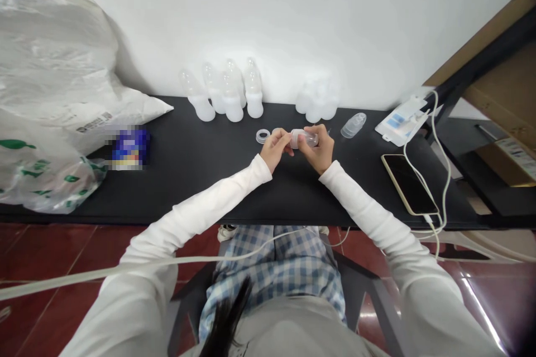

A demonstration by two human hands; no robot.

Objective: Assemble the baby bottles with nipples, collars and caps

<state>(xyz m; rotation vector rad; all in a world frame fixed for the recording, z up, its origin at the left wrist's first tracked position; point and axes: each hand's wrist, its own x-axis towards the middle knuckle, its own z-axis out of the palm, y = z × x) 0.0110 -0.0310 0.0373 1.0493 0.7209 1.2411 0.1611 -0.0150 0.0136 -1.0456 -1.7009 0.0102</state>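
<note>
Currently, a crumpled white plastic bag (54, 61) is leaning at the far left of the black table (201, 173), with a blurred blue packet (132, 145) lying by it. Five white bottles with clear domed tops (233, 106) are standing near the wall, and a flat white plastic ring (263, 135) is lying just beside the left hand (275, 148). This hand is pinching the left end of a small translucent plastic piece with a whitish collar and clear body (302, 137). The piece is running side to side along its long axis, its collar pointing left and its clear part right, and is being held between both hands over the table. The right hand (324, 150) is gripping the clear part. Farther right, a clear domed plastic cap (354, 125) is lying near a dark-screened phone in a cream case (408, 184).
</note>
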